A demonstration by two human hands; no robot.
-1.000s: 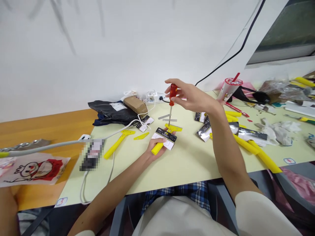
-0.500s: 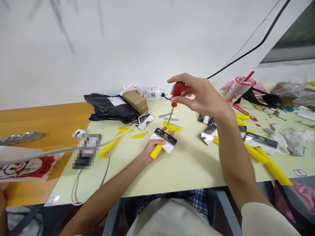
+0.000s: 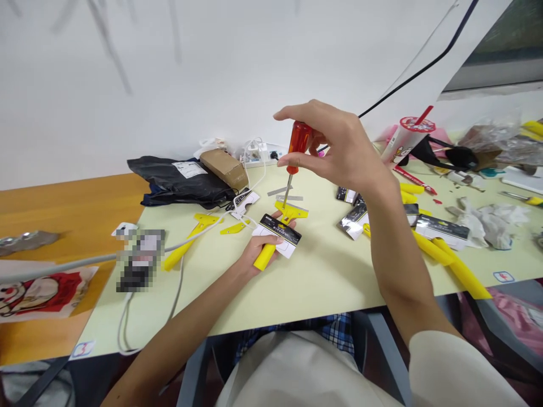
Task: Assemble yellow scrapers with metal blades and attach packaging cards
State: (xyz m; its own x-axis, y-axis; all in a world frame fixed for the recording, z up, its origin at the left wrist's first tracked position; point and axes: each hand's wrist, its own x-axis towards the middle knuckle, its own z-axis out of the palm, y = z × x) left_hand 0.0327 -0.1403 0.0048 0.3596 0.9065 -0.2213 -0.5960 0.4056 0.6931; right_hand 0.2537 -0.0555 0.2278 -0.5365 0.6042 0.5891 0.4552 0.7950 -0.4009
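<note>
My left hand (image 3: pixel 253 253) is closed round the handle of a yellow scraper (image 3: pixel 292 211), which carries a black-and-white card (image 3: pixel 280 233). In my right hand (image 3: pixel 335 144) is a screwdriver (image 3: pixel 300 138) with a red handle, gripped by thumb and fingers while the index finger stretches over its top. The screwdriver points down, its tip at the left side of the scraper's head. Behind the head lie two flat metal blades (image 3: pixel 289 198). A second yellow scraper (image 3: pixel 184 244) and a loose yellow plate (image 3: pixel 233 228) rest to the left.
A black plastic bag (image 3: pixel 178 186) and a brown box (image 3: pixel 224 168) stand at the back, near a white power strip (image 3: pixel 258 154). White cables (image 3: pixel 182 246) cross the left side. At right are carded packages (image 3: pixel 441 230), yellow handles (image 3: pixel 462 268) and a drink cup (image 3: pixel 407 138).
The whole view has shifted slightly. My right index finger has stretched farther out over the screwdriver's handle. Its tip stays at the scraper's head, and my left hand keeps its hold.
</note>
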